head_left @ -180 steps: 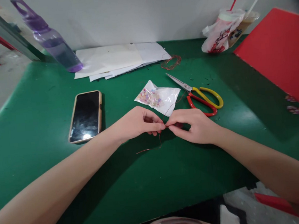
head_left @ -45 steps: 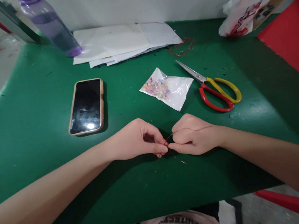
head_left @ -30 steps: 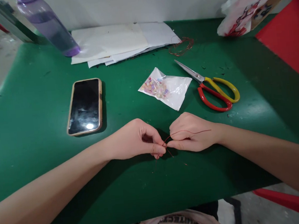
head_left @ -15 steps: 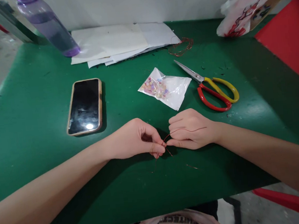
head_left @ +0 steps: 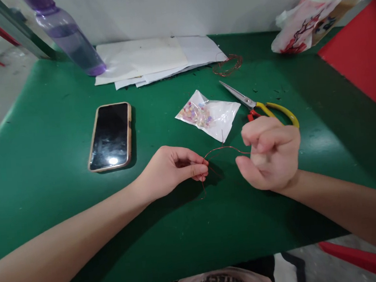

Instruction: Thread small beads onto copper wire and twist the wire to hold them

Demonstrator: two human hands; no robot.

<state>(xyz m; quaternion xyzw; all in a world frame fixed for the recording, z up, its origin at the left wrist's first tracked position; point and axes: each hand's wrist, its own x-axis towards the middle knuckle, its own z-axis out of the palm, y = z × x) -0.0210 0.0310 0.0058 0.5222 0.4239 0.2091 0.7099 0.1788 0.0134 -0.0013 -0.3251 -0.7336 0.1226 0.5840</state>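
My left hand [head_left: 180, 166] pinches a thin copper wire [head_left: 223, 147] between thumb and fingertips, just above the table. One length of the wire arches to the right, and a shorter end hangs below the fingers. My right hand [head_left: 271, 153] is raised near the arch's far end, its thumb apart from the half-curled fingers and nothing visible in its grasp. Whether the wire's tip touches that hand, I cannot tell. Behind the right hand lie scissors [head_left: 248, 102] with red and yellow handles, partly hidden by it. A small clear-and-white packet of colourful beads [head_left: 199, 113] lies beyond both hands.
To the left a phone [head_left: 111, 136] in a pale case lies on the green table [head_left: 171, 248]. At the back are a purple water bottle [head_left: 74, 45], white papers [head_left: 154, 58], a coil of copper wire [head_left: 229, 65] and bagged drinks [head_left: 305, 21]. Something flat and red [head_left: 361, 55] stands right.
My right hand has moved away from the left fingertips, to the right, and its fingers have loosened and turned. The left hand still pinches the wire. The view has shifted slightly.
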